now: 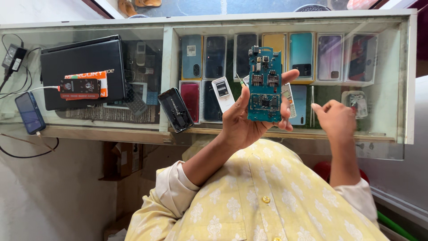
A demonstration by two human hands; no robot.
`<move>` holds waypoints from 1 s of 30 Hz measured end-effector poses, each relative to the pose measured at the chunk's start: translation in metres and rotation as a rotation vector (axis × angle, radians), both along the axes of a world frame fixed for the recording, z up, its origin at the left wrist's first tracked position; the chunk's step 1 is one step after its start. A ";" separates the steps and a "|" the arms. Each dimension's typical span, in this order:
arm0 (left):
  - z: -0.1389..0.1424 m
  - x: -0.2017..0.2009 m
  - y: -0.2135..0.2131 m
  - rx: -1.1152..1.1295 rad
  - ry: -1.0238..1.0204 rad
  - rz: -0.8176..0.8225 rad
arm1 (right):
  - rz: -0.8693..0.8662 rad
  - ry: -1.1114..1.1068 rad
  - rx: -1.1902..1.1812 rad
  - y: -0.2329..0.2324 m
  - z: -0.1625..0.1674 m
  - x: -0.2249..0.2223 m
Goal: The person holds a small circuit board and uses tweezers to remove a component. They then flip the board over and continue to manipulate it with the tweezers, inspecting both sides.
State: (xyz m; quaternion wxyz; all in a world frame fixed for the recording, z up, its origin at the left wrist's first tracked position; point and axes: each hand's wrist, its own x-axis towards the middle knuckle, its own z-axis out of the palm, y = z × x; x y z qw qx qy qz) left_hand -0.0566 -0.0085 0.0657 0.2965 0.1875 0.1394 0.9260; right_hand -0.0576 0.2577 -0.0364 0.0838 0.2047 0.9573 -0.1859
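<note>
While a charger [13, 57] is lying at the far left of the glass surface [147, 129] with its cables trailing off, a blue phone [30, 112] is resting just below it on a white lead. Next along, a black laptop [82, 67] is sitting closed, carrying an orange box [91, 76] with a small black phone [80, 87] lying across it. Near the middle, a black phone shell [176, 110] is lying tilted on the glass, and a white battery [222, 91] is leaning just beside the left hand [243, 122]. That hand is holding a teal circuit board [265, 85] upright above the glass, thumb on its left edge and fingers wrapping round its right edge and back. Beneath the glass, rows of phones [302, 53] are lying side by side in the case. Further right, the right hand [336, 118] is hovering apart from the board, fingers curling loosely inward and pinched narrow; whether it is holding anything I cannot tell
</note>
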 end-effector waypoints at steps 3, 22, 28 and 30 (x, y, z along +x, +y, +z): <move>-0.002 0.002 0.002 0.026 -0.007 -0.031 | 0.098 -0.168 -0.074 0.010 0.030 0.017; 0.010 -0.007 -0.003 -0.006 0.141 -0.082 | 0.622 -1.031 -0.641 0.013 0.083 0.075; 0.010 -0.007 -0.001 0.010 0.122 -0.124 | 0.791 -0.961 -0.865 0.011 0.108 0.082; 0.008 -0.005 -0.001 0.019 0.134 -0.127 | 0.908 -0.912 -0.903 0.007 0.118 0.086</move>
